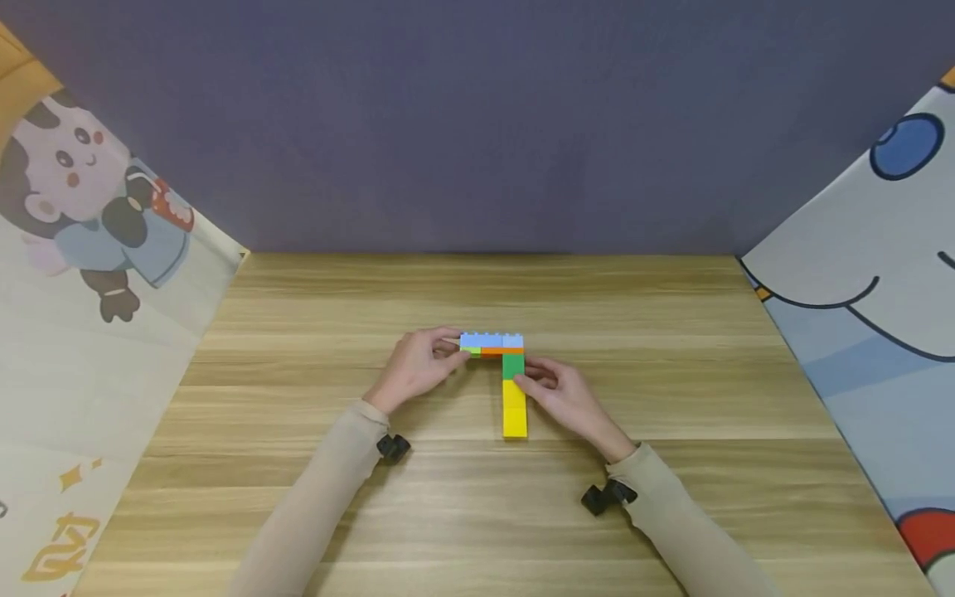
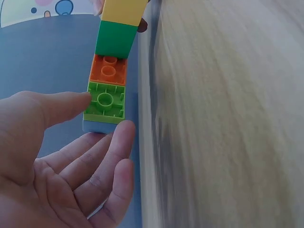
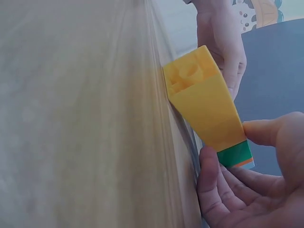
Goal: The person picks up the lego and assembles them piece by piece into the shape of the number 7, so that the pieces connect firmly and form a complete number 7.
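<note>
An L-shaped toy-block assembly is held above the table. Its far arm has light blue bricks point(image 1: 481, 340) on top, with a lime green brick point(image 2: 105, 100) and an orange brick point(image 2: 108, 70) beneath. From its right end a dark green brick point(image 1: 513, 366) and yellow bricks point(image 1: 515, 409) run toward the person. My left hand point(image 1: 419, 362) pinches the far arm's left end, thumb against the lime brick. With thumb and fingers, my right hand point(image 1: 564, 396) grips the other arm near where green meets yellow. Hollow undersides of the lime and orange bricks show in the left wrist view.
A wood-grain table point(image 1: 462, 514) spreads beneath both hands. A dark blue-grey panel point(image 1: 477, 124) rises at its back edge. Cartoon-printed panels stand on the left point(image 1: 112, 274) and right point(image 1: 858, 265). Small black cameras are strapped to both wrists.
</note>
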Available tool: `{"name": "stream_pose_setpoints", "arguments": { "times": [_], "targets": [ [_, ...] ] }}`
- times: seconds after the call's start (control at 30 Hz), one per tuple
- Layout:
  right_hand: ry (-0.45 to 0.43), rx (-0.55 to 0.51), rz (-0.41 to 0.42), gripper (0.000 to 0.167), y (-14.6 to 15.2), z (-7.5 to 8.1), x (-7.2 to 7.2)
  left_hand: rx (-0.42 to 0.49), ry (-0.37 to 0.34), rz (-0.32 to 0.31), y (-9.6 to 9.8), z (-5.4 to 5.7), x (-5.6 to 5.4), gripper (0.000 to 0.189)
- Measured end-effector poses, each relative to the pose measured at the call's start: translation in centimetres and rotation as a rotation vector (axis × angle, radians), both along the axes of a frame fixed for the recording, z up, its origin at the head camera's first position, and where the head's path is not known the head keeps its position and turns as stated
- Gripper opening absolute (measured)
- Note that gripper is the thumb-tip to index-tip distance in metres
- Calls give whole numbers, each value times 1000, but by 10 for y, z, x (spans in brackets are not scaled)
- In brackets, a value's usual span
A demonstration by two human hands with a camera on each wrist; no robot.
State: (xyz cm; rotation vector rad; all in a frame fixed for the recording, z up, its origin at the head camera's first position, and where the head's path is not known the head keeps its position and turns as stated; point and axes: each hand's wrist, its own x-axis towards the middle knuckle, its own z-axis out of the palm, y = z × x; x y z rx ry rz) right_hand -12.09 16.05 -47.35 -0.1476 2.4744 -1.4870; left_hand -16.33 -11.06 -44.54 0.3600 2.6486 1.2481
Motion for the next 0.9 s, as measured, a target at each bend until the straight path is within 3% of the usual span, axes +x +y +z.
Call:
{"name": "stream_pose_setpoints", "arguments": {
  "times": [0.53, 0.9],
  "targets": [
    [-34, -8, -54, 61, -3, 1, -10, -35, 19, 22, 1, -4, -10, 47],
    [-9, 2, -39, 58, -7, 3, -16, -11, 4, 54, 4, -10, -13, 44]
  ]
}}
